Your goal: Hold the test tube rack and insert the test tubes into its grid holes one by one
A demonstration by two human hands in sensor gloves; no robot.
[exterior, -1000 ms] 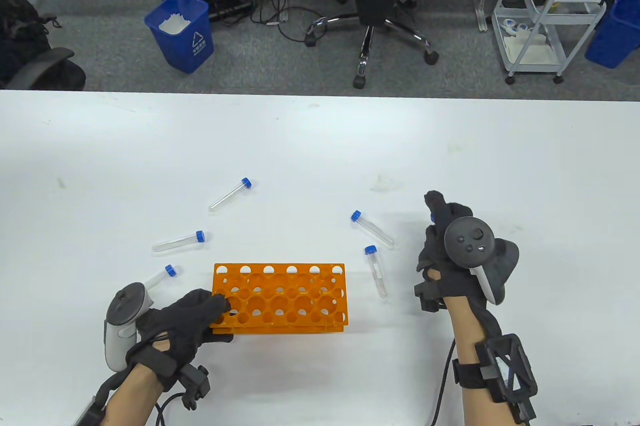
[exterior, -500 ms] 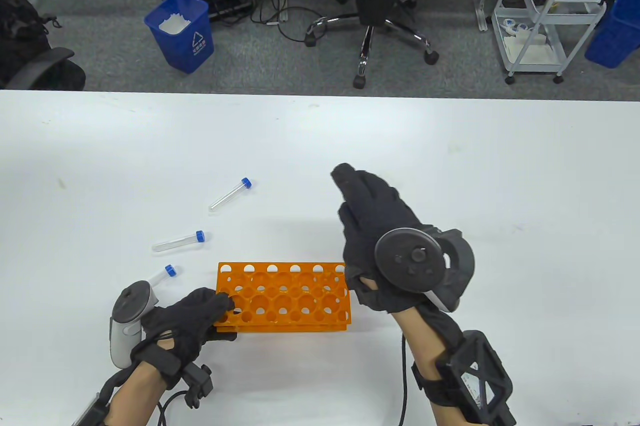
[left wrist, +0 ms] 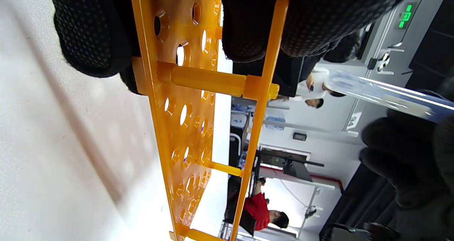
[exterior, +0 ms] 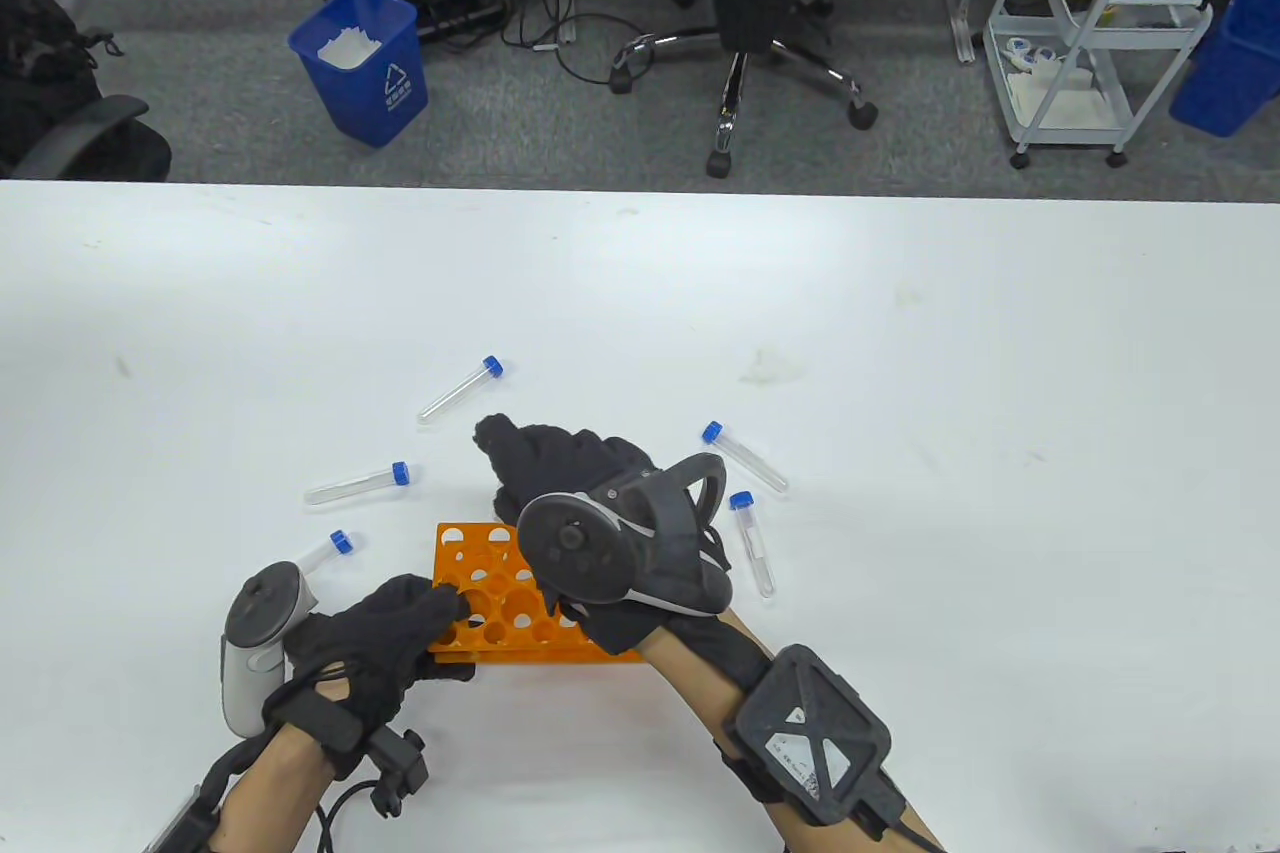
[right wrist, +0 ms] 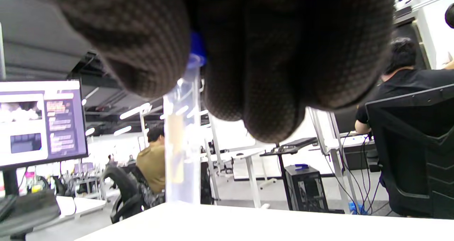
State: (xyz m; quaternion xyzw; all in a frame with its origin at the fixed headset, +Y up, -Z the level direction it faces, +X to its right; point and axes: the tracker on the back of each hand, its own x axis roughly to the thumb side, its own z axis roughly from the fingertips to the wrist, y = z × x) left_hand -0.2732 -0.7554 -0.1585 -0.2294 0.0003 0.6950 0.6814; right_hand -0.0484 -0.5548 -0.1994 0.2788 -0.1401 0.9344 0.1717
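The held test tube [right wrist: 181,134], clear, blue-capped and likely light, slick and breakable, hung upright at centre-left of the right wrist view, pinched near its cap by the right hand [exterior: 570,493]; that end looked the surest hold. At lower centre, the orange rack [exterior: 480,593] looked stiff, its left end gripped by the left hand [exterior: 385,638].

The right hand [exterior: 600,533] hides much of the rack [exterior: 480,583] — tube tip unseen.
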